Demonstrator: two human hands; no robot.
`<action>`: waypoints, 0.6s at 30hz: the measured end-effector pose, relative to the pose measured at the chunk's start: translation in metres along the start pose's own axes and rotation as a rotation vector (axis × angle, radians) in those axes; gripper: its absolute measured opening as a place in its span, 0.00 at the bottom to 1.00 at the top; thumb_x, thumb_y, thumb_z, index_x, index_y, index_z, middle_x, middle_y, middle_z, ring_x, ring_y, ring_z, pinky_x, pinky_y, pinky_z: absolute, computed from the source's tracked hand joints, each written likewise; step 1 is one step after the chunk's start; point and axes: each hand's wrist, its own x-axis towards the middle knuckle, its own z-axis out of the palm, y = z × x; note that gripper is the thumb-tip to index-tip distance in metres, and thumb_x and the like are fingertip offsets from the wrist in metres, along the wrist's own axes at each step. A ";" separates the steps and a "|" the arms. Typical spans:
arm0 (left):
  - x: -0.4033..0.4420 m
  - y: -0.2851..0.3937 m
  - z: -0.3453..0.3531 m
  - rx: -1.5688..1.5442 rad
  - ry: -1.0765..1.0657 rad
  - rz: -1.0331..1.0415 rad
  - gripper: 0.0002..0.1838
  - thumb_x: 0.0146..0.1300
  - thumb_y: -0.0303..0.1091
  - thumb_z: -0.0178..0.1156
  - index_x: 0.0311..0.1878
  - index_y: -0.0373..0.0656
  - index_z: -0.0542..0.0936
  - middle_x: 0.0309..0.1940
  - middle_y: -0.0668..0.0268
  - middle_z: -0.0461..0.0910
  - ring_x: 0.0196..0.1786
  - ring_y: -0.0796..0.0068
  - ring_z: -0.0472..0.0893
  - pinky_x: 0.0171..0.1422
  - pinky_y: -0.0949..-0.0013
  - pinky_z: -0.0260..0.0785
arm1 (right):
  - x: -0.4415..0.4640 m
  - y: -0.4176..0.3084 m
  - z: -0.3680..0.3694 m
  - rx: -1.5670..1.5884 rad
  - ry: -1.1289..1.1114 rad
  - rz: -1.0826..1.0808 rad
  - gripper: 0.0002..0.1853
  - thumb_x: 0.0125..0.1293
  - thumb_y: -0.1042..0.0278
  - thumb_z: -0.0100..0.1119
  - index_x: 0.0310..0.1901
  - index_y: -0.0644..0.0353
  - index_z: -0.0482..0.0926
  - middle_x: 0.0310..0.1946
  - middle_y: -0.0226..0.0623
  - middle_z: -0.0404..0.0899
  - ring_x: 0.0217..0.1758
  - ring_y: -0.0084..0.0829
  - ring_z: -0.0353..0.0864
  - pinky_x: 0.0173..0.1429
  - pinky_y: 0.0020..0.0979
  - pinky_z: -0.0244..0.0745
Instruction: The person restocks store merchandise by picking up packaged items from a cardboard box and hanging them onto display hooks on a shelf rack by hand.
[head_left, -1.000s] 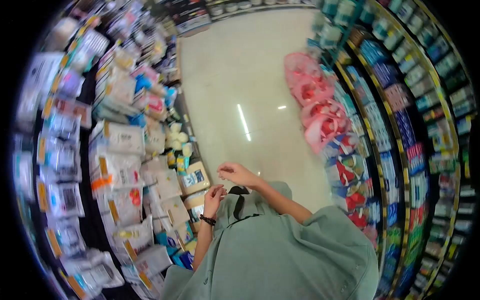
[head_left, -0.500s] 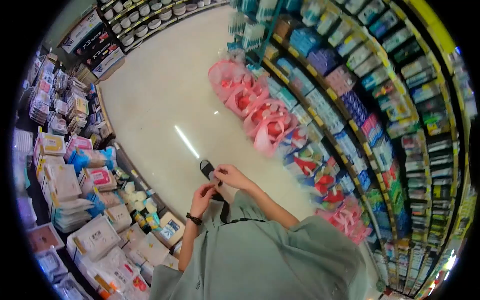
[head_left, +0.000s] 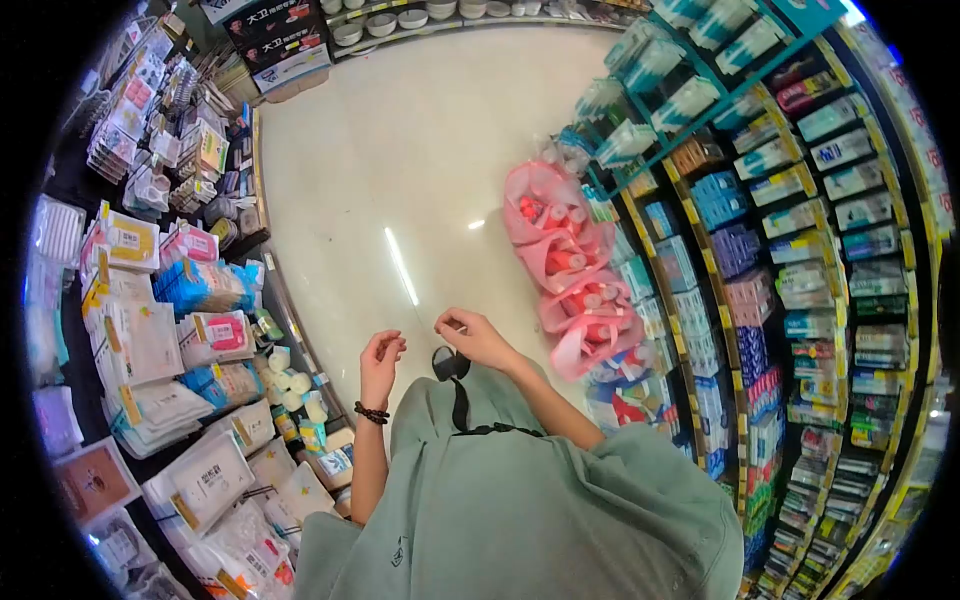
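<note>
My left hand (head_left: 380,362), with a dark beaded bracelet (head_left: 372,412) at the wrist, hovers in front of my body. Its fingers are loosely bent and apart, and nothing shows in them. My right hand (head_left: 478,340) is a short way to the right, fingers bent loosely, with no object visible in it. A gap of bare floor shows between the hands. Just below them are a dark shoe (head_left: 448,362) and a black strap (head_left: 460,405) hanging over my grey-green garment (head_left: 540,510). Neither hand touches the goods on the shelves.
Packaged goods (head_left: 215,475) fill a low display on my left. Pink bags (head_left: 570,260) with red items stand on the floor to the right, against tall stocked shelves (head_left: 740,300). A teal rack (head_left: 690,90) stands beyond them. Bowls (head_left: 380,22) and black boxes (head_left: 275,35) are at the far end.
My hands, close together before, have moved apart and their fingers have loosened. The view has shifted, so the pink bags and left display sit farther right and lower.
</note>
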 end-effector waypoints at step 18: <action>0.322 0.160 -0.006 0.170 -0.138 0.044 0.12 0.72 0.27 0.55 0.55 0.35 0.77 0.45 0.62 0.84 0.49 0.74 0.82 0.54 0.70 0.74 | 0.406 -0.129 -0.114 -0.285 -0.273 -0.166 0.15 0.70 0.62 0.56 0.48 0.66 0.80 0.41 0.48 0.84 0.46 0.42 0.84 0.52 0.38 0.78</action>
